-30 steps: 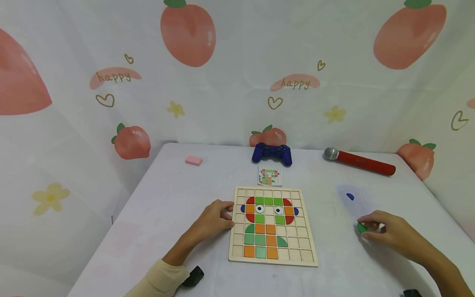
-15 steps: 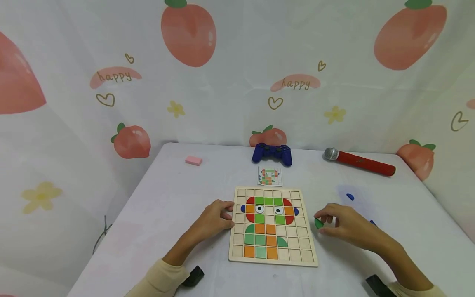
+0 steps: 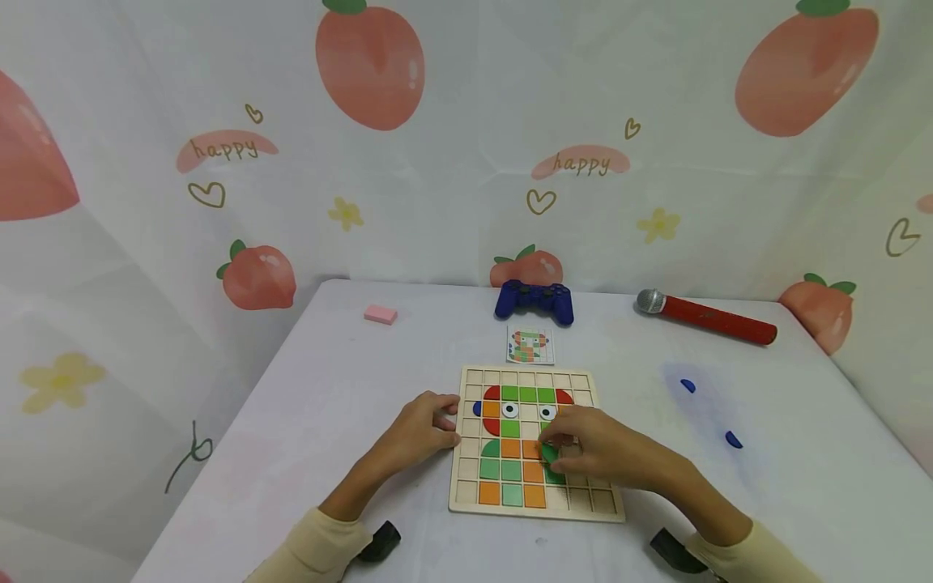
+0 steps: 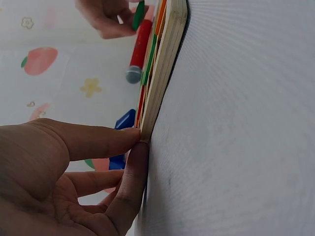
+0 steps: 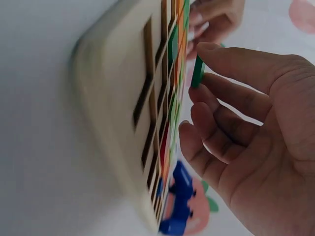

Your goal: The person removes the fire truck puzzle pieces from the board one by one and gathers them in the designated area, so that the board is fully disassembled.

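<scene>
A square wooden puzzle board lies on the table, its grid partly filled with coloured tiles. Against its left side rests my left hand, thumb and fingertips touching the edge a little apart; the left wrist view shows them at the board's side. Over the right half of the board, my right hand pinches a green rounded tile between thumb and fingers. In the right wrist view that green tile is held edge-on above the grid. The hand hides several cells on the right.
A picture card lies behind the board, with a blue game controller beyond it. A red microphone is at the back right, a pink block at the back left. Two blue half-round tiles lie on the right.
My right hand has carried the green tile leftward from the table's right side to above the board, uncovering a second blue half-round tile. My left hand has stayed in place.
</scene>
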The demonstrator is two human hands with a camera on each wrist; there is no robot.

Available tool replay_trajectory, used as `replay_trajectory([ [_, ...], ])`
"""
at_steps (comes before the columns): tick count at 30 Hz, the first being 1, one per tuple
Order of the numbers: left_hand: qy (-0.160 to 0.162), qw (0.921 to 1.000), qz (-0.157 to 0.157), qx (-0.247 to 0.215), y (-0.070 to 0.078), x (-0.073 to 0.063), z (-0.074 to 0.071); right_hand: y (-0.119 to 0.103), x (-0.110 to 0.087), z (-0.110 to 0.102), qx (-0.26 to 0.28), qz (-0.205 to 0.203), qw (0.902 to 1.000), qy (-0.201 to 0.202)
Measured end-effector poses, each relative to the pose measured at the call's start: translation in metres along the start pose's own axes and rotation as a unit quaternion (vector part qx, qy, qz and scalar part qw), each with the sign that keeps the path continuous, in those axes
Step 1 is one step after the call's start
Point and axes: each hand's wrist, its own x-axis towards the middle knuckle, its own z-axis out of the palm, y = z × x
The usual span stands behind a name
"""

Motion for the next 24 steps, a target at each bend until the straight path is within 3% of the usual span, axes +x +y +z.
replay_trajectory([
  [10, 0.000, 1.0000, -0.008, -0.005, 0.000, 0.000, 0.000, -0.025, 0.023, 0.019, -0.002, -0.050, 0.9984, -0.027],
  [24, -0.002, 1.0000, 0.006, 0.000, 0.000, -0.001, -0.003, -0.059, 0.045, 0.040, -0.027, -0.080, 0.9948, -0.057],
])
